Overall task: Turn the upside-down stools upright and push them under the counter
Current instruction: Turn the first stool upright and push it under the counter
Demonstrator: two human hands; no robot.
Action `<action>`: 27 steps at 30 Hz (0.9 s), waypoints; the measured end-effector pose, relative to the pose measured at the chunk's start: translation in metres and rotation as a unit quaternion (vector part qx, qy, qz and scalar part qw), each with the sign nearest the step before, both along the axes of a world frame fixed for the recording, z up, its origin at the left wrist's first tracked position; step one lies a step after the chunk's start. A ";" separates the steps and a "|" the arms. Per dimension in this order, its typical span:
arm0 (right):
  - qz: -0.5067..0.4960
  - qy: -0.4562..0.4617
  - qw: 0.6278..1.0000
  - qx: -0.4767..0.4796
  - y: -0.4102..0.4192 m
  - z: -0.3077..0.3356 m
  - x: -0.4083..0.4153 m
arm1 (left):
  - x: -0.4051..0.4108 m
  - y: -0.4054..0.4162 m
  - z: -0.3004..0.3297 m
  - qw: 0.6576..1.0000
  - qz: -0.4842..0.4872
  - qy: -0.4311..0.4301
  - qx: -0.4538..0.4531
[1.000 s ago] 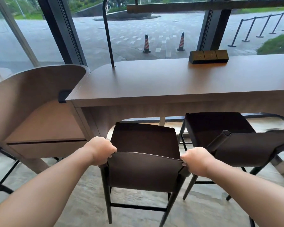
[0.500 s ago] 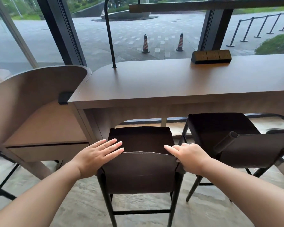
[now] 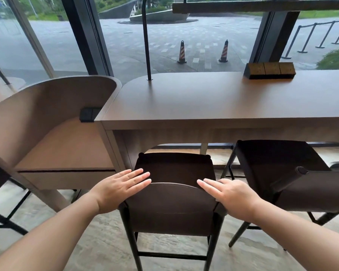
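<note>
Two stools stand upright at a brown surface (image 3: 204, 102) before tall windows (image 3: 184, 36). Near stool (image 3: 170, 208) sits partly under its edge; the left hand (image 3: 119, 189) and right hand (image 3: 230, 194) lie flat, fingers straight, on its backrest corners. Second stool (image 3: 278, 163) stands right.

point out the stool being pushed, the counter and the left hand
stool (image 3: 172, 210): head view, on the outer face of its backrest
counter (image 3: 213, 100): head view, on a bare part of its wooden top
left hand (image 3: 118, 189): head view, on the back of the hand, fingers straight
</note>
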State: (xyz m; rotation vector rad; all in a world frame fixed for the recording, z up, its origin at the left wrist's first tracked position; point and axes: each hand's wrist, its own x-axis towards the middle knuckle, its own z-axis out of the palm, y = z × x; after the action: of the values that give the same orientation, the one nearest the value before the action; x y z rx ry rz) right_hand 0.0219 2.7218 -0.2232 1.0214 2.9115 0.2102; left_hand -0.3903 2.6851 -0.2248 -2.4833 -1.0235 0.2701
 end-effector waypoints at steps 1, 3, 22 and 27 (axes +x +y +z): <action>-0.007 0.003 1.000 0.000 -0.005 -0.003 -0.004 | -0.004 0.003 0.000 1.000 0.000 0.002 0.001; -0.015 0.012 1.000 0.001 -0.016 -0.010 -0.014 | -0.014 0.008 0.000 1.000 0.006 0.005 0.004; -0.026 -0.014 0.999 0.017 0.027 -0.003 -0.047 | -0.025 0.044 -0.007 0.984 0.153 -0.086 -0.027; -0.003 -0.030 0.999 0.034 0.053 0.005 -0.034 | -0.008 0.046 -0.005 0.977 0.188 -0.094 -0.030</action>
State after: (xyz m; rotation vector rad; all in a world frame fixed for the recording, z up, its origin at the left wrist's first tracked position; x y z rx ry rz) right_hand -0.0123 2.7752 -0.2185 1.0146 2.8650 0.3354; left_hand -0.3983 2.7309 -0.2297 -2.3860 -1.5890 0.1826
